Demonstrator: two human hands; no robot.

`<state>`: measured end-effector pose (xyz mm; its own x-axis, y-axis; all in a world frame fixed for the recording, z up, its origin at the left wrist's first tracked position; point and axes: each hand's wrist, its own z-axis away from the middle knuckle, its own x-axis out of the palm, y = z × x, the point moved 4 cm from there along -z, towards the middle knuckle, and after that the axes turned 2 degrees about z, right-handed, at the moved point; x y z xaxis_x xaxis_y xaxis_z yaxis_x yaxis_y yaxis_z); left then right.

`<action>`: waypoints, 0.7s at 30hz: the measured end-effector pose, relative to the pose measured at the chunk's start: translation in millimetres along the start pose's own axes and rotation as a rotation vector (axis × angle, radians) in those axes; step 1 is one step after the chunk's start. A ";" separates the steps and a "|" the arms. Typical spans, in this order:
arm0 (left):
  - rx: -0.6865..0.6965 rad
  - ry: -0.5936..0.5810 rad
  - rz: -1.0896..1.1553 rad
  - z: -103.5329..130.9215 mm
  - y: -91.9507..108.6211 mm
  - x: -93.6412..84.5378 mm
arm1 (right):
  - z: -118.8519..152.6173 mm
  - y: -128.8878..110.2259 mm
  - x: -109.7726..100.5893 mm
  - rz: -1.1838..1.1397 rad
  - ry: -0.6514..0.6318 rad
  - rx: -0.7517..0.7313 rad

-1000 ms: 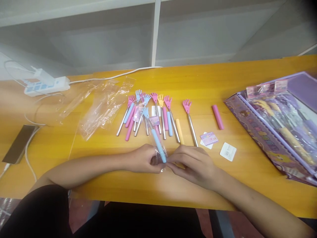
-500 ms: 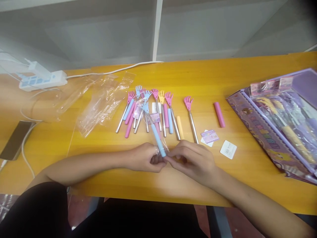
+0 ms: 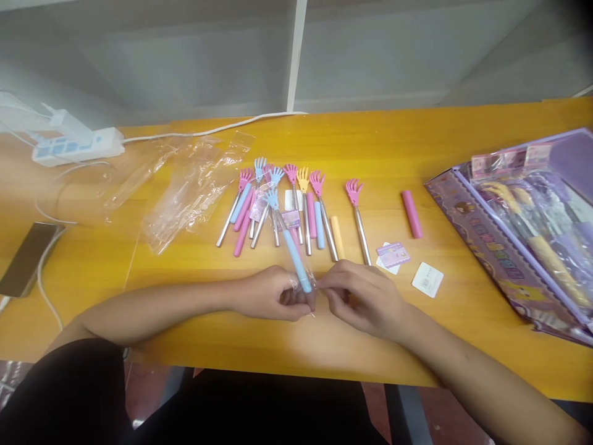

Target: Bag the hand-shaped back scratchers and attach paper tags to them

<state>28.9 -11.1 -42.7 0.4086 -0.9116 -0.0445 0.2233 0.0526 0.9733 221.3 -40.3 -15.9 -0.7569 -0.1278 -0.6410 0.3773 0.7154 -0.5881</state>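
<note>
A blue back scratcher (image 3: pixel 296 261) with a hand-shaped head lies inside a clear plastic bag (image 3: pixel 311 272), its handle end toward me. My left hand (image 3: pixel 278 293) is curled round the lower part of this bag, beside the handle end. My right hand (image 3: pixel 361 296) pinches the bag's edge just right of the handle end. Beyond them lie several metal rods with pink, blue and yellow hand heads, among them a pink-headed one (image 3: pixel 360 216) apart on the right. Loose coloured tubes lie among the rods, and a pink tube (image 3: pixel 411 214) is farther right.
Clear bags (image 3: pixel 185 191) are spread at the left, near a white power strip (image 3: pixel 106 143) and a phone (image 3: pixel 30 259). Small cards (image 3: pixel 427 279) lie right of my right hand. A purple box (image 3: pixel 491 247) of wrapped scratchers stands at the far right.
My right fingers have moved slightly right, away from the handle end, with the bag's edge. My left hand stays about where it was, and its fingers have loosened a little.
</note>
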 end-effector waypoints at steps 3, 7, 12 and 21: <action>0.019 -0.020 0.079 0.1 1.1 -4.0 | 1.4 0.8 -3.8 0.099 -0.021 -0.116; 0.004 -0.024 0.182 0.0 0.0 -8.5 | 0.6 -1.4 -6.4 0.180 -0.071 -0.185; 0.028 -0.041 0.259 1.3 -0.9 -9.7 | 0.0 -0.5 -10.4 0.159 -0.062 -0.139; 0.061 0.377 0.697 -6.4 -22.1 -17.5 | 4.7 6.0 0.0 -0.186 -0.128 0.317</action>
<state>22.5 6.3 -64.9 0.7111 -0.4763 0.5171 -0.2389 0.5280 0.8149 226.0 -39.2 -21.8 -0.7627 -0.3345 -0.5535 0.4010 0.4270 -0.8105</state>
